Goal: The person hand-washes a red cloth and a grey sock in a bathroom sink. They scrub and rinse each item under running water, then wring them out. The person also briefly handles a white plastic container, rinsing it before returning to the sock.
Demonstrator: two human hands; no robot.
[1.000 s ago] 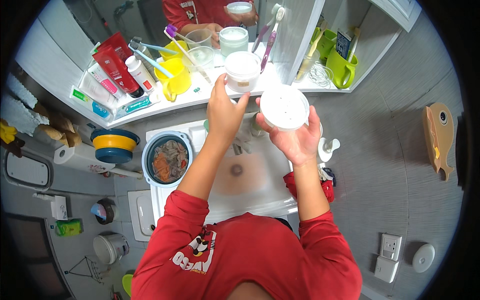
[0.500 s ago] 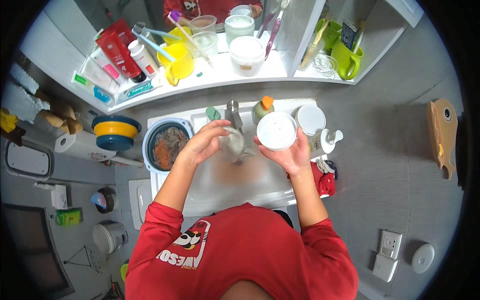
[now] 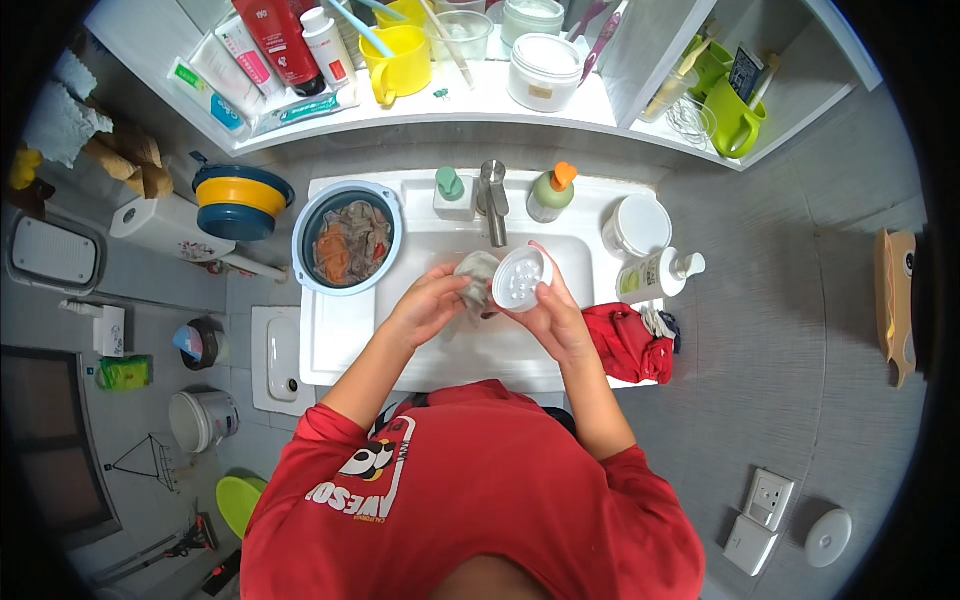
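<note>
In my left hand [image 3: 430,303] is a wet, crumpled grey cloth [image 3: 477,279], pinched between thumb and fingers above the white sink [image 3: 440,360]. My right hand [image 3: 556,318] grips a round white plastic dish [image 3: 520,281], tilted toward the cloth. Pale round spots show on its surface; whether it is a shallow container or a lid I cannot tell. Cloth and dish are side by side, their edges meeting or nearly so. Just beyond them rises the metal faucet [image 3: 493,205].
Left on the sink sits a blue basin [image 3: 300,245] of wet grey and orange cloths. Behind stand a green-topped dispenser [image 3: 453,195] and an orange-topped bottle [image 3: 551,195]. At right are a white tub [image 3: 640,228], a pump bottle [image 3: 655,275] and red clothing [image 3: 630,345]. A shelf [image 3: 450,115] overhangs the back.
The right hand has brought the dish left and down, tilting it toward the cloth. The left hand has moved slightly right and nearer to me. My view has shifted too.
</note>
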